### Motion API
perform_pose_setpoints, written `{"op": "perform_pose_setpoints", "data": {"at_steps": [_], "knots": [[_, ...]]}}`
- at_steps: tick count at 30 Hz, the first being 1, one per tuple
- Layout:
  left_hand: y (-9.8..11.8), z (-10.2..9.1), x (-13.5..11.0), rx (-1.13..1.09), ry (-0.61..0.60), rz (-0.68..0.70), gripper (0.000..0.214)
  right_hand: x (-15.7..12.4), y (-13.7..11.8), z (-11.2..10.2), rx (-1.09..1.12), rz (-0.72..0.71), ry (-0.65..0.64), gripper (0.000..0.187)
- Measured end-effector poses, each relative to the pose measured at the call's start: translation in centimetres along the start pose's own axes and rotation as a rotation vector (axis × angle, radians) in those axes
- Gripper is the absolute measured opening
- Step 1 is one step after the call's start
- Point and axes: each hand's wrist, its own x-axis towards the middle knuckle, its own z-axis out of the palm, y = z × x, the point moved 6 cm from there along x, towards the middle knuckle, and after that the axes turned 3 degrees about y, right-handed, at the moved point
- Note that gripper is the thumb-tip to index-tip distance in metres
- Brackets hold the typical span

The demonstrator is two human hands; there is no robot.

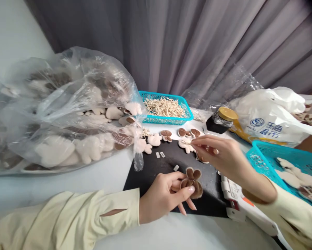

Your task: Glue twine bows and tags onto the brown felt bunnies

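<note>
My left hand pinches a small brown plush piece with rounded lobes and a pale fuzzy edge, above the black mat. My right hand is closed in a pinch farther back on the right. At its fingertips shows a thin beige cord, in front of a cream plush piece on the mat. Another plush piece is partly hidden under this hand. Brown plush pieces and cream ones lie along the mat's far edge.
A clear bag of plush pieces fills the left. Behind the mat stands a blue basket of beige cord bits. At right are a gold-lidded jar, a white bag, another blue basket and a white glue gun.
</note>
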Motion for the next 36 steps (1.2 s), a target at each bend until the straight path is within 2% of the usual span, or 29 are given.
{"op": "perform_pose_setpoints", "data": {"at_steps": [2, 4, 6, 9, 12, 20, 28, 36], "knots": [[0.1, 0.1, 0.2, -0.038, -0.013, -0.029, 0.023, -3.4, -0.9, -2.2, -0.051, -0.035, 0.135, 0.012], [0.0, 0.2, 0.4, -0.062, -0.034, -0.079, 0.024, -6.5, -2.1, -3.1, -0.114, -0.133, 0.200, 0.023], [-0.1, 0.3, 0.6, -0.070, -0.062, -0.124, 0.023, -8.7, -3.2, -2.7, -0.104, -0.273, 0.143, 0.039], [-0.2, 0.8, 0.7, -0.083, -0.135, -0.159, 0.022, -10.4, -3.8, -1.5, -0.015, -0.409, 0.010, 0.048], [-0.3, 1.1, 0.7, -0.094, -0.186, -0.171, 0.021, -10.4, -3.6, -0.9, 0.052, -0.414, -0.050, 0.050], [-0.4, 1.0, 0.7, -0.104, -0.169, -0.172, 0.024, -10.2, -3.5, -0.2, 0.103, -0.414, -0.112, 0.051], [-0.1, 1.2, 0.7, -0.132, -0.199, -0.159, 0.029, -9.4, -4.3, -0.7, 0.017, -0.472, -0.119, 0.051], [-0.2, 1.2, 0.7, -0.107, -0.166, -0.147, 0.021, -9.8, -5.0, -0.4, -0.080, -0.562, -0.149, 0.042]]}}
